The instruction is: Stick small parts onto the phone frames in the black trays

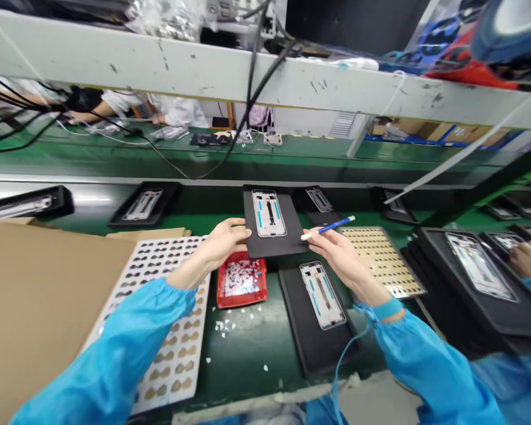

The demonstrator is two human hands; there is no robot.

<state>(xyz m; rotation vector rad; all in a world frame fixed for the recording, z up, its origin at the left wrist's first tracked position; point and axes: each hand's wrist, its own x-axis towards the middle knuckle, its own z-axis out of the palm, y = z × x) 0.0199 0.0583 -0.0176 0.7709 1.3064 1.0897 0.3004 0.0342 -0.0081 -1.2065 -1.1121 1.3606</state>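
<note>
Your left hand (223,242) and right hand (336,251) grip the black tray (274,236) by its near corners, level over the belt, keeping its phone frame (269,212) seated. Right fingers also pinch a blue pen (330,226).

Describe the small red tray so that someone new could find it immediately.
Start at the green conveyor bench in front of the person. The red tray lies just below the left hand, between the white perforated sheet and a black carrier. It alone is red, and it holds small pale pieces.
</note>
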